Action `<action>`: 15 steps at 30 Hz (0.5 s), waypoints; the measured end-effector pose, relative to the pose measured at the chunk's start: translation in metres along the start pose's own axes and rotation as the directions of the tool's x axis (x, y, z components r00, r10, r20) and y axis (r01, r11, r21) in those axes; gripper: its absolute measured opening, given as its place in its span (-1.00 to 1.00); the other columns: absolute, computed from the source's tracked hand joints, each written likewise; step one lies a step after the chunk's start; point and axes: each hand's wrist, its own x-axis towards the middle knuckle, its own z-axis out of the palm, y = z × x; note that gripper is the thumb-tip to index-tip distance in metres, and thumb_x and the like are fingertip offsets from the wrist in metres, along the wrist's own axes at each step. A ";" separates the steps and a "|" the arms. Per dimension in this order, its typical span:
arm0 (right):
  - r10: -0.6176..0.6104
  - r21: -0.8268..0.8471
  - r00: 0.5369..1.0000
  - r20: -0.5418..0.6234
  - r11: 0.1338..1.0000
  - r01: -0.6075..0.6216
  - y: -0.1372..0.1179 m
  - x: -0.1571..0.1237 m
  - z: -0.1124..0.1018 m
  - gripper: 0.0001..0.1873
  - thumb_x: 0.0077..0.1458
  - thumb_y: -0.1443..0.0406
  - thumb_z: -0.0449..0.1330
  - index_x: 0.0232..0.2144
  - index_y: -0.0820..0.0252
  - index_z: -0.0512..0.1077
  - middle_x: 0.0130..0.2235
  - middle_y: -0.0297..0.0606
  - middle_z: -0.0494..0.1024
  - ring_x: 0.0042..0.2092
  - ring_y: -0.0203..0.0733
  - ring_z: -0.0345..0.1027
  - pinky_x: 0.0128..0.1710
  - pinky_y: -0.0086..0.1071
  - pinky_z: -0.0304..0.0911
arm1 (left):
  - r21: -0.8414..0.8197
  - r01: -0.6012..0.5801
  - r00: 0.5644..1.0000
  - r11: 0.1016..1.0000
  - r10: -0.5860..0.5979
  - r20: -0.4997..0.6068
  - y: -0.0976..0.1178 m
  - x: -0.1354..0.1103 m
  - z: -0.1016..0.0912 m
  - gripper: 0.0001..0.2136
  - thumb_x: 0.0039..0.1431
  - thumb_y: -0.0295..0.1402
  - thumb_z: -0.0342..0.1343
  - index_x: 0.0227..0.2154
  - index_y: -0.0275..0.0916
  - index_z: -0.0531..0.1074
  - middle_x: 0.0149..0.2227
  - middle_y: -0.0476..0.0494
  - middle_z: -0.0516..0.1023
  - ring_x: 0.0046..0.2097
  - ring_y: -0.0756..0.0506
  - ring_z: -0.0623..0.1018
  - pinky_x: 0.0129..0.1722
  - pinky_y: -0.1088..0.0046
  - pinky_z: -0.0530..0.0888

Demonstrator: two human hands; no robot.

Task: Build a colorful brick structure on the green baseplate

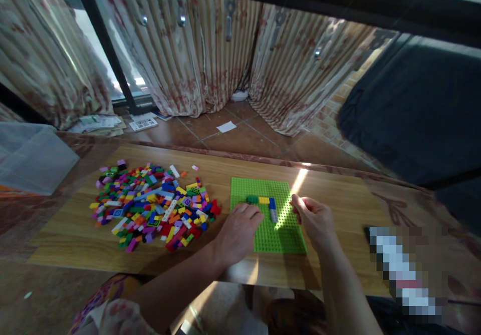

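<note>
Plastic bin (45,157), contents unclear, green baseplate (280,237) bearing coloured bricks (264,200)

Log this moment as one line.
left hand: over green baseplate | right hand: at baseplate's right edge | loose bricks: heaped left of baseplate

Looks like a home: shows pleated, cream-and-red fabric curtains (218,59) and brown, square ceramic floor tiles (253,142) beyond the left hand (239,232).

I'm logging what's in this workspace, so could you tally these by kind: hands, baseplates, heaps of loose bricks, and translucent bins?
Hands: 2 (left hand, right hand)
Green baseplate: 1
Heap of loose bricks: 1
Translucent bin: 1
Total: 5
</note>
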 end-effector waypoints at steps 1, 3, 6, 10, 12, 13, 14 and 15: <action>-0.050 0.015 0.996 -0.072 0.999 0.051 -0.003 0.001 0.004 -0.51 0.02 -0.10 0.16 -0.53 0.22 0.46 -0.59 -0.32 0.43 -0.56 -0.30 0.24 -0.56 -0.42 0.13 | -0.013 -0.003 1.000 1.000 0.003 -0.011 -0.001 0.000 0.000 -0.67 0.10 -0.62 -0.04 -0.09 -0.30 0.43 -0.08 -0.20 0.47 -0.03 -0.19 0.39 0.04 0.21 0.38; -0.177 0.035 0.971 -0.160 0.982 0.185 -0.011 0.003 0.018 -0.57 0.06 -0.04 0.17 -0.38 0.22 0.51 -0.42 -0.23 0.55 -0.38 -0.21 0.40 -0.38 -0.36 0.28 | -0.058 -0.008 0.999 0.998 0.006 -0.046 -0.002 0.000 -0.001 -0.65 0.07 -0.63 -0.04 -0.10 -0.30 0.44 -0.09 -0.20 0.49 -0.04 -0.18 0.41 0.04 0.23 0.40; -0.311 0.132 0.934 -0.176 0.933 0.336 -0.022 0.003 0.040 -0.62 0.11 0.02 0.15 -0.22 0.18 0.52 -0.20 -0.16 0.59 -0.13 -0.12 0.44 -0.07 -0.19 0.32 | -0.149 -0.002 0.986 0.989 -0.023 -0.165 -0.007 -0.001 -0.011 -0.62 0.06 -0.65 -0.06 -0.09 -0.27 0.45 -0.09 -0.18 0.51 -0.04 -0.14 0.46 0.03 0.27 0.43; -0.260 0.420 0.961 -0.097 0.864 0.277 -0.029 0.007 0.060 -0.66 0.14 0.07 0.16 -0.14 0.11 0.51 -0.08 -0.19 0.56 -0.01 -0.12 0.42 0.12 -0.06 0.22 | -0.234 0.016 0.915 0.972 -0.109 -0.388 -0.023 -0.001 -0.039 -0.62 0.07 -0.65 -0.07 -0.11 -0.25 0.47 -0.10 -0.17 0.53 -0.03 -0.11 0.49 0.04 0.30 0.43; -0.218 0.601 0.974 -0.069 0.770 0.214 -0.030 0.011 0.066 -0.69 0.13 0.08 0.17 -0.16 0.10 0.51 -0.10 -0.22 0.57 -0.03 -0.15 0.44 0.15 -0.03 0.20 | -0.283 0.044 0.857 0.958 -0.182 -0.483 -0.035 -0.001 -0.055 -0.65 0.09 -0.65 -0.08 -0.15 -0.25 0.49 -0.15 -0.15 0.55 -0.08 -0.08 0.51 0.00 0.34 0.45; -0.199 0.666 0.978 -0.060 0.721 0.188 -0.029 0.014 0.069 -0.71 0.12 0.09 0.19 -0.19 0.11 0.52 -0.13 -0.23 0.58 -0.05 -0.16 0.45 0.16 -0.03 0.20 | -0.304 0.058 0.826 0.951 -0.217 -0.520 -0.042 -0.002 -0.062 -0.66 0.11 -0.65 -0.08 -0.17 -0.25 0.49 -0.18 -0.14 0.57 -0.11 -0.07 0.53 -0.02 0.36 0.46; -0.180 0.710 0.982 -0.054 0.685 0.164 -0.028 0.016 0.071 -0.72 0.10 0.10 0.21 -0.22 0.12 0.53 -0.16 -0.25 0.58 -0.08 -0.17 0.47 0.17 -0.02 0.19 | -0.323 0.070 0.794 0.944 -0.249 -0.555 -0.049 -0.003 -0.069 -0.68 0.12 -0.64 -0.07 -0.19 -0.25 0.50 -0.21 -0.13 0.57 -0.14 -0.06 0.54 -0.05 0.37 0.46; -0.159 0.734 0.986 -0.049 0.664 0.143 -0.027 0.017 0.073 -0.73 0.08 0.10 0.23 -0.26 0.12 0.54 -0.19 -0.26 0.58 -0.10 -0.18 0.47 0.18 -0.02 0.18 | -0.341 0.080 0.759 0.937 -0.279 -0.588 -0.055 -0.004 -0.075 -0.70 0.13 -0.63 -0.06 -0.21 -0.25 0.51 -0.24 -0.12 0.58 -0.17 -0.05 0.54 -0.08 0.39 0.47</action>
